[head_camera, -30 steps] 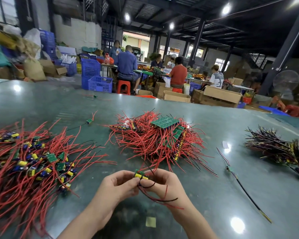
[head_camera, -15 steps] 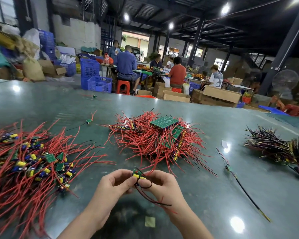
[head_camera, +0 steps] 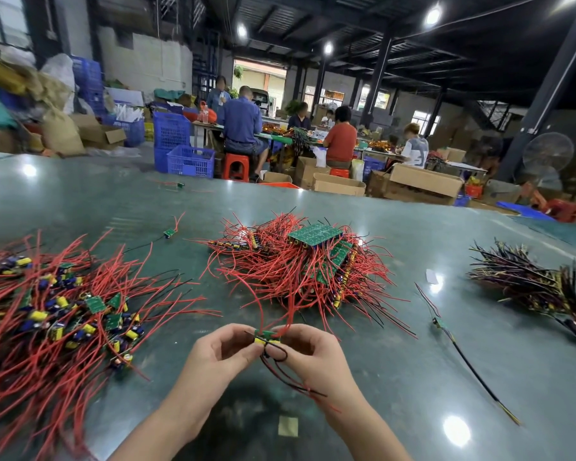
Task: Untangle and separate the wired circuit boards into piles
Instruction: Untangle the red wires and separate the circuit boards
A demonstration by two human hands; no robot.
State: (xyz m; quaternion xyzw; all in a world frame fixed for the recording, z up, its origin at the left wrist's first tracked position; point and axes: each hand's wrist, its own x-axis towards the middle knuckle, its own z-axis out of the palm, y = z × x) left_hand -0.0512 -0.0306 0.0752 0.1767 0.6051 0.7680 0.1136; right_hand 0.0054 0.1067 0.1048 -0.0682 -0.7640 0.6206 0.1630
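Both hands low at centre, just above the dark green tabletop (head_camera: 396, 344). Left hand (head_camera: 218, 356) and right hand (head_camera: 308, 352) each with the grip clamped on one small circuit board (head_camera: 266, 337), green with a yellow capacitor, pinched from either side between thumb and fingertips. From the board, red and black wires (head_camera: 290, 382) looping down under the right hand and trailing across the right wrist; one red lead rising from it toward the heap behind. Just beyond the hands, a central tangle (head_camera: 300, 271) of red-wired boards, topped by a larger green panel (head_camera: 315, 235) lying tilted. To the left, a wide spread pile (head_camera: 52, 314) of small boards with blue and yellow capacitors and long red leads, partly blurred at the near edge. To the right, well apart, a dark bundle (head_camera: 539, 284) of black, purple and yellow wires. Between central tangle and dark bundle, a lone board on a long black cable (head_camera: 463, 357), lying diagonally. Farther back on the left, a single small board (head_camera: 169, 232) with red and black leads, and another tiny one (head_camera: 179, 185) near the far edge. A pale yellowish square scrap (head_camera: 287, 426) between the forearms. Behind the tabletop, seated workers (head_camera: 241, 124), blue crates (head_camera: 190, 160), cardboard boxes (head_camera: 423, 181) and a standing fan (head_camera: 547, 153).
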